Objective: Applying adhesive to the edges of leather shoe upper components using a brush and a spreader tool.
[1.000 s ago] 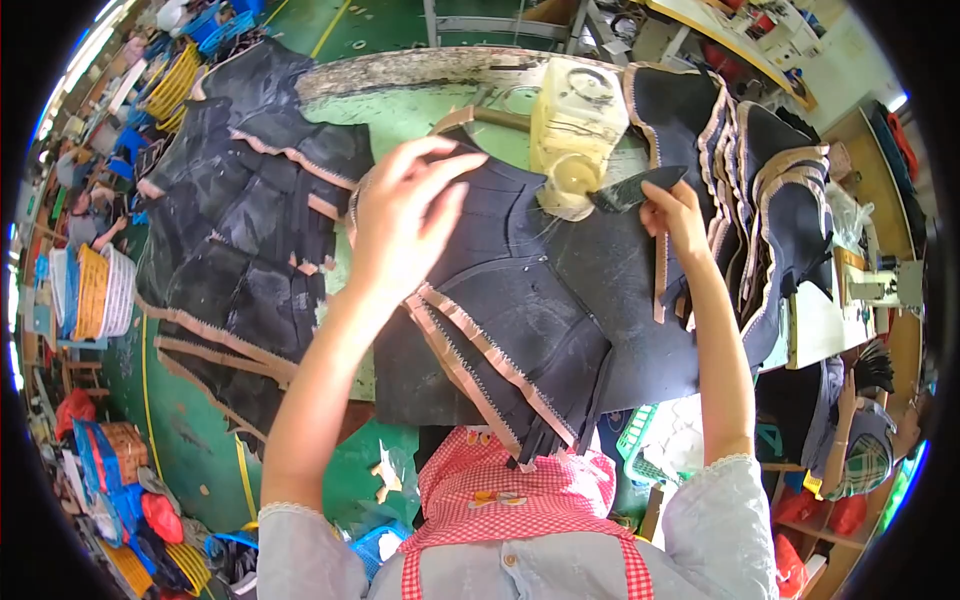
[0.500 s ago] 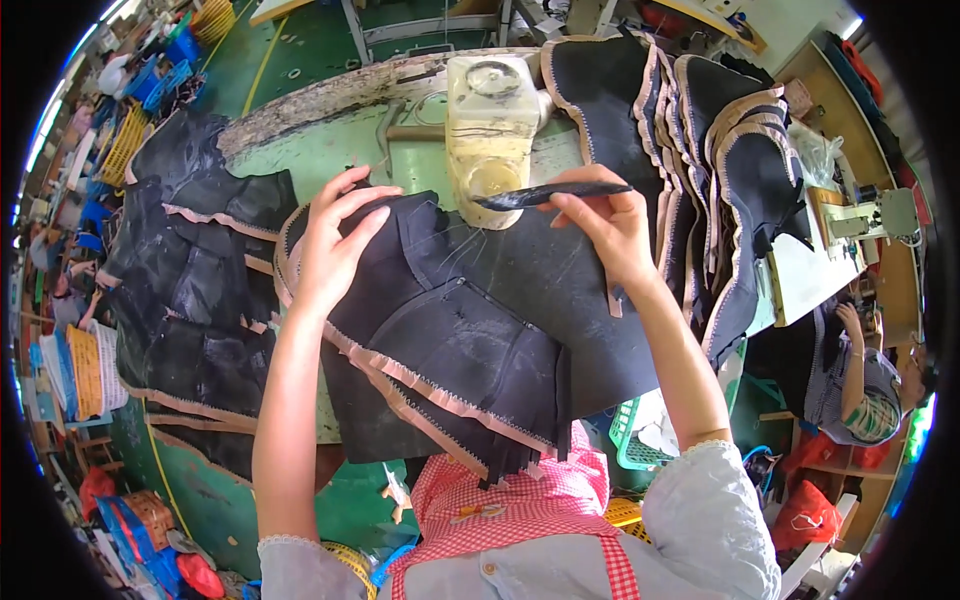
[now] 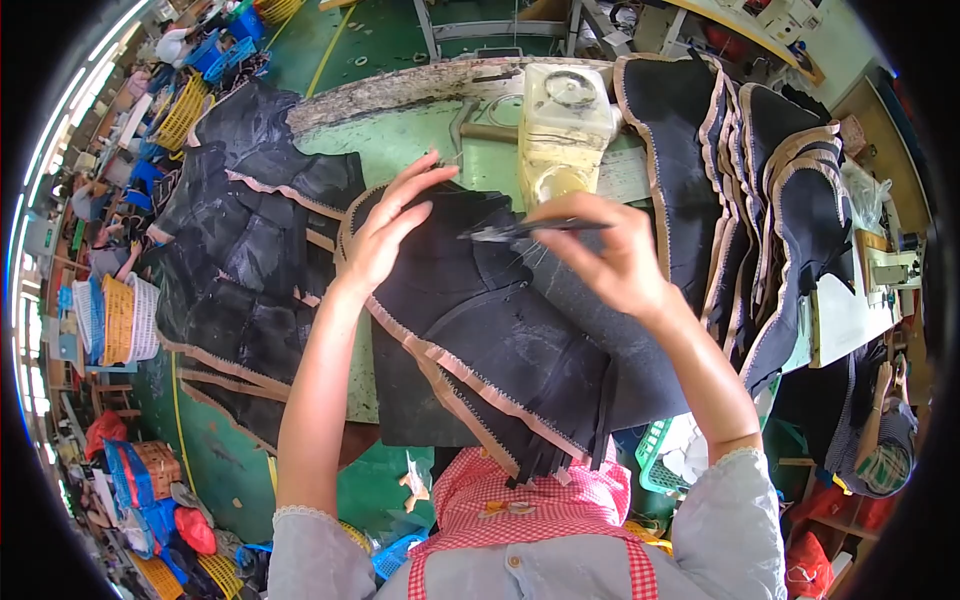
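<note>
Tool point(image 3: 495, 234) has moved from the container point(image 3: 563, 135) over black fabric point(image 3: 445, 275).

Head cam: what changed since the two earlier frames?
Right hand, still gripping the slim black pointed tool, has moved left from the yellowed translucent plastic container to over the black fabric piece with beige edging. Nothing visibly released. Left hand stays at the piece's upper left.

I look remotely through a wide fisheye camera, the left of a pair on the worker's head. It faces down and slightly ahead, upright, close above the left hand point(image 3: 385, 240) and right hand point(image 3: 615, 255), both near mid-view. The checked apron point(image 3: 520, 508) shows at bottom centre; the worktable point(image 3: 400, 150) spreads across the middle, its edges bending toward the black rim.
</note>
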A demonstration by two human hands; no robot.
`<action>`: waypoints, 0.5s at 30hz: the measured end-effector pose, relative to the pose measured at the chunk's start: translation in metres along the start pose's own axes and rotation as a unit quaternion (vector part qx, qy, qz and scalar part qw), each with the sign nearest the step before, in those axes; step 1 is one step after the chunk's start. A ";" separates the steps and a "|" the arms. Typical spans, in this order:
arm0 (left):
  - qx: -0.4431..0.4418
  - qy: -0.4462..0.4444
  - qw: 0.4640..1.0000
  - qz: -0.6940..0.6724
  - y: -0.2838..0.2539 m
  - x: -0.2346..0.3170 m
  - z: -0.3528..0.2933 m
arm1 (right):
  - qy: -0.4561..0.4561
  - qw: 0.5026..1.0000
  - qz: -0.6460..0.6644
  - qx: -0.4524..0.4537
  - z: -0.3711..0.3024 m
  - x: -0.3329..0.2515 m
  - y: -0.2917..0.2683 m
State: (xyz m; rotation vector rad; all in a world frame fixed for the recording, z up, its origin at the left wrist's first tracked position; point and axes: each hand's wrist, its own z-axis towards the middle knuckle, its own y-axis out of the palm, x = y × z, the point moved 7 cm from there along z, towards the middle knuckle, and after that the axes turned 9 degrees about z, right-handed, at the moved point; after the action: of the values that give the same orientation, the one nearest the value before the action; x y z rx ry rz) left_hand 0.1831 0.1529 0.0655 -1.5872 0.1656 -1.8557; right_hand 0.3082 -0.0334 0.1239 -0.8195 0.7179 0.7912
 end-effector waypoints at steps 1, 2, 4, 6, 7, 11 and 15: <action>0.005 0.005 1.000 0.016 0.002 -0.002 0.003 | -0.046 0.997 -0.060 -0.018 0.008 -0.004 0.010; 0.012 0.008 0.999 0.035 0.003 -0.004 0.005 | -0.094 0.988 -0.118 -0.037 0.015 -0.005 0.020; 0.016 0.015 0.999 0.027 0.007 -0.011 0.010 | -0.051 0.989 -0.127 -0.052 0.014 0.019 0.035; 0.037 0.035 0.996 0.069 -0.003 -0.010 0.005 | -0.037 0.991 -0.090 -0.090 0.007 0.018 0.049; 0.049 0.026 0.995 0.081 -0.006 -0.011 0.002 | -0.005 0.989 -0.021 -0.148 -0.003 0.021 0.057; 0.088 0.027 0.984 0.154 -0.009 0.006 0.007 | 0.066 0.995 0.019 -0.077 -0.017 0.029 0.004; 0.162 -0.025 0.986 0.025 -0.013 -0.015 -0.026 | 0.007 0.953 -0.258 0.159 0.004 0.053 -0.048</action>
State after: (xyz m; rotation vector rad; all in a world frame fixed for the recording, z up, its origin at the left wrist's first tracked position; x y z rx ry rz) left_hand 0.1540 0.1626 0.0531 -1.3893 -0.1127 -1.7023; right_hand 0.3761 -0.0344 0.1008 -0.6747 0.5861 0.1908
